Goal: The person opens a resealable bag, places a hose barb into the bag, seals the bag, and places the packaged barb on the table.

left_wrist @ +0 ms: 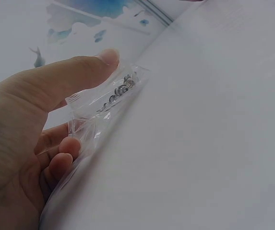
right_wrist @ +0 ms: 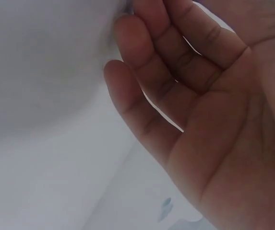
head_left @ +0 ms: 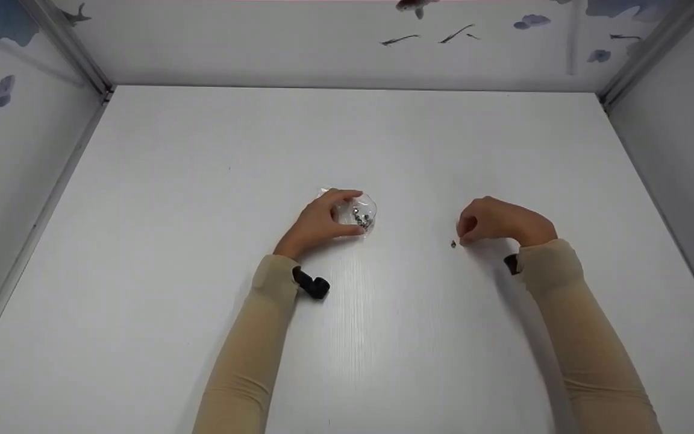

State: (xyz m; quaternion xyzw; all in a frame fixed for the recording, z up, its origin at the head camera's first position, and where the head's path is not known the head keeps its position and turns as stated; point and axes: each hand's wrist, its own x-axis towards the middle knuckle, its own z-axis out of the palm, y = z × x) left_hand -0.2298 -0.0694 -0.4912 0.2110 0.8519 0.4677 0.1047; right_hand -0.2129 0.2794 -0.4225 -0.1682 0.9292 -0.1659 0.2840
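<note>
Around a small clear plastic container, the thumb and fingers of my left hand curl at the middle of the table. Several tiny silvery metal pieces show through its plastic. Seen from the left wrist, the metal pieces are bunched within crinkled clear film, with the thumb along the upper edge. My right hand is bent down to the tabletop, fingers curled toward the thumb. Right at its fingertips lies a tiny dark metallic piece. I cannot tell whether those fingertips pinch anything; the right wrist view hides them partly.
The white tabletop reaches back to a pale panel with painted fish and leaves. Side panels stand at left and right, joined by metal corner posts. A black wrist camera sticks out from the left sleeve.
</note>
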